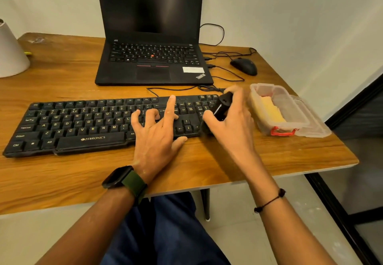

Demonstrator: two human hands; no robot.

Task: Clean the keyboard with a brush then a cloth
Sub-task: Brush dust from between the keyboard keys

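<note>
Keyboard (99, 123), black, marked "ZEBRONICS" below its space bar, lies across the centre of the wooden desk (72, 173). Left hand (157, 134) rests on its keys, fingers spread. Right hand (230, 119) grips a black brush (222, 107) at the keyboard's right end. Behind, upper centre, a "ThinkPad" laptop (153, 57).

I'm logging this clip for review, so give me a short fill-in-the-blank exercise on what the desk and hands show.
1. The right hand grips a black ____ over the keyboard's right end.
2. The left hand rests spread on the keyboard with a ____ on its wrist.
3. The yellow cloth lies inside a clear plastic ____.
4. Behind the keyboard stands an open ____ with a dark screen.

Missing words: brush; watch; box; laptop
</note>
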